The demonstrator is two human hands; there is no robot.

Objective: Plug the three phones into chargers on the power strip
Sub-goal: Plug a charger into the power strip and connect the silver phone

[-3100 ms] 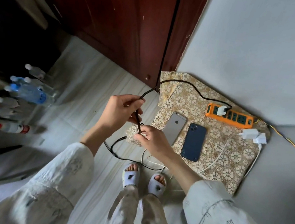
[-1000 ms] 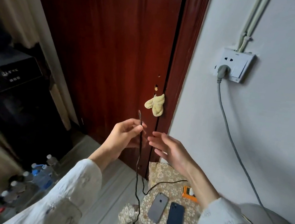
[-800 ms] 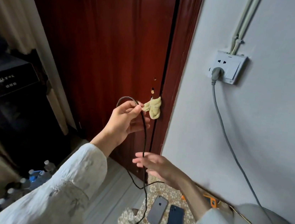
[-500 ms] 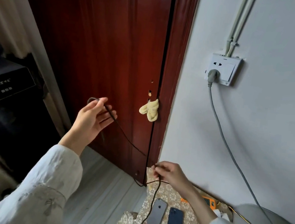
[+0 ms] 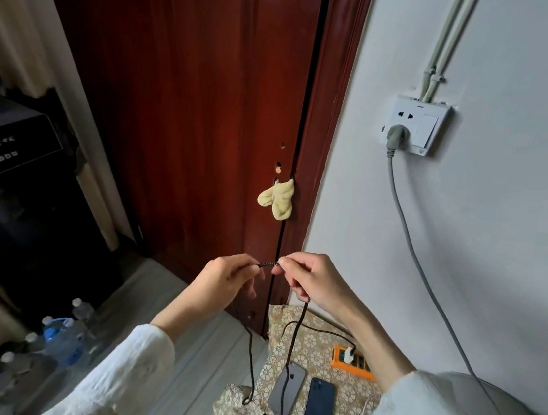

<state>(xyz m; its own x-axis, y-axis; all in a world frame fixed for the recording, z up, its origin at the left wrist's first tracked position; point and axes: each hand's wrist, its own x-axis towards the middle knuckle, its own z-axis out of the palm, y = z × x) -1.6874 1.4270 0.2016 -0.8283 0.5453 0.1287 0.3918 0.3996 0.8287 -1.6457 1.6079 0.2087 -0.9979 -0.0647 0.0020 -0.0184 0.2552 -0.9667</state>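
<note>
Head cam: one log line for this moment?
left hand: pinching black cable | right hand: pinching same cable | phones: two visible, unplugged | power strip: one charger in

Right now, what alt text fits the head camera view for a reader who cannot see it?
Both hands, left and right, pinch a black cable held up before a red door. Below, two phones lie on a patterned cloth beside an orange power strip.

soft daylight, dim left side, wide-angle bending, blurred lower-left edges
</note>
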